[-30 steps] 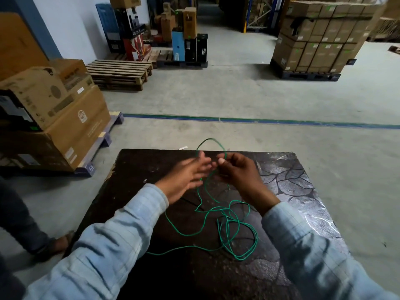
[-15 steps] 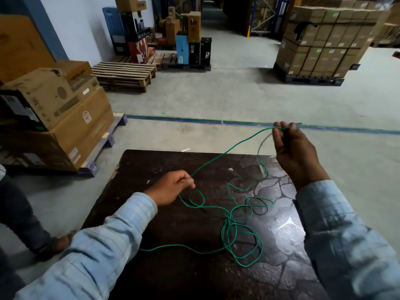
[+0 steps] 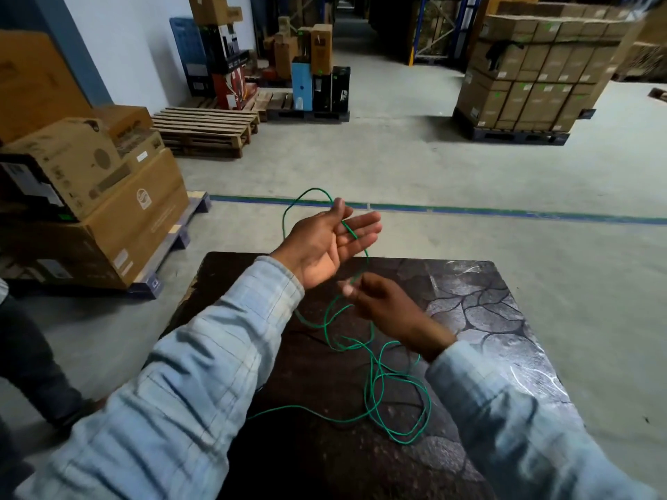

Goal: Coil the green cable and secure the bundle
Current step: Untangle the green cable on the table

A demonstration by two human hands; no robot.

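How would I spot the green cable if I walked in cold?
Find the dark patterned table on the warehouse floor. A thin green cable sprawls in loose loops there, rising to the left hand. Nothing else here is green and stringy.

A grey concrete floor (image 3: 415, 167) ran under a green-blue line (image 3: 505, 212). A white wall (image 3: 137, 48) stood left, with boxes (image 3: 90, 196) and wooden pallets (image 3: 205, 129) near it. Stacked cartons (image 3: 534, 77) sat far right. A dark table (image 3: 480, 301) filled the foreground.
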